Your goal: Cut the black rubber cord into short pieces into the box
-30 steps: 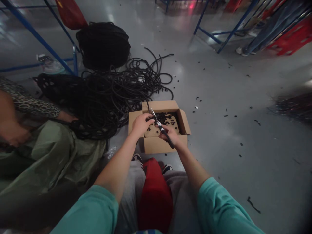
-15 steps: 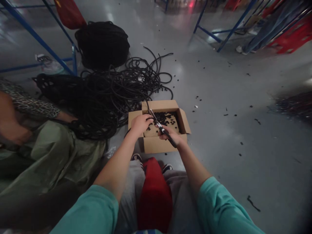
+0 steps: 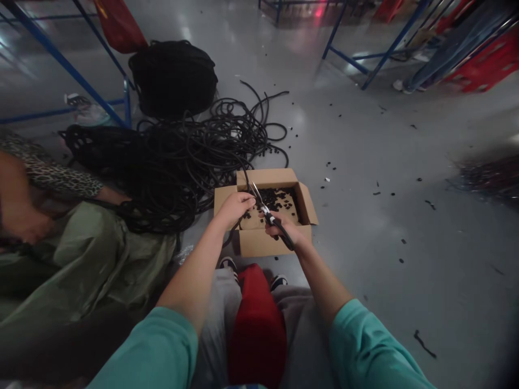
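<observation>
My left hand (image 3: 236, 208) is closed on a black cord (image 3: 245, 177), pinching it over the left side of an open cardboard box (image 3: 275, 243). The cord runs up from my fingers toward the heap behind, and a length of it hangs below my hand. My right hand (image 3: 284, 226) grips scissors (image 3: 267, 214) with black handles, and their blades point up and left, close to my left fingertips. Whether the blades touch the cord I cannot tell. Small black cut pieces (image 3: 279, 200) lie scattered on the bottom of the box.
A tangled heap of black cord (image 3: 194, 146) spreads on the floor behind and left of the box. Behind it stands a black bundle (image 3: 174, 78). At left, another person's arm (image 3: 18, 200) rests near green sheeting (image 3: 93, 259). Blue metal frames (image 3: 357, 59) stand farther back.
The cord end below my left hand hangs more visibly against the box's left side. My hands stay almost in place, and the whole view has shifted slightly.
</observation>
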Action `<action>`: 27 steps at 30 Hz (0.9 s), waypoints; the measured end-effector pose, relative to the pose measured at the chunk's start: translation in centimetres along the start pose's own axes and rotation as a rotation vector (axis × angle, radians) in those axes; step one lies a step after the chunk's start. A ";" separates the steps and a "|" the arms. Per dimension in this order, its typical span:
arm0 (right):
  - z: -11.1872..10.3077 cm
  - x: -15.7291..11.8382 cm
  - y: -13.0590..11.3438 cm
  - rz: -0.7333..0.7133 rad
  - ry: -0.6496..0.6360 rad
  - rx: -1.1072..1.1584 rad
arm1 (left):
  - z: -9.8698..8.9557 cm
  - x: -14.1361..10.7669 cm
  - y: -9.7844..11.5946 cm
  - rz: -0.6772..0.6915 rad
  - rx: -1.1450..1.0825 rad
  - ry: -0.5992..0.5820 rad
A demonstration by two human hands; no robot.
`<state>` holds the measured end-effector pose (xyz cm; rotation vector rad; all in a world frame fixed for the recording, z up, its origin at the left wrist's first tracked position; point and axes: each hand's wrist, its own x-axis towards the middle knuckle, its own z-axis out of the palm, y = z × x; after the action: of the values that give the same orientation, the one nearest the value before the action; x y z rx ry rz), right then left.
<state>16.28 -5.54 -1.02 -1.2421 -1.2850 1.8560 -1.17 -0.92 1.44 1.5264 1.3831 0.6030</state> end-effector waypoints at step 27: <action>-0.5 0.0 -0.1 -0.025 0.021 0.032 | 1.1 0.4 0.0 -0.005 -0.195 -0.079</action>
<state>16.69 -5.28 -1.02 -1.2206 -1.2495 1.8336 -0.14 -0.88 0.85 1.3759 1.2312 0.6482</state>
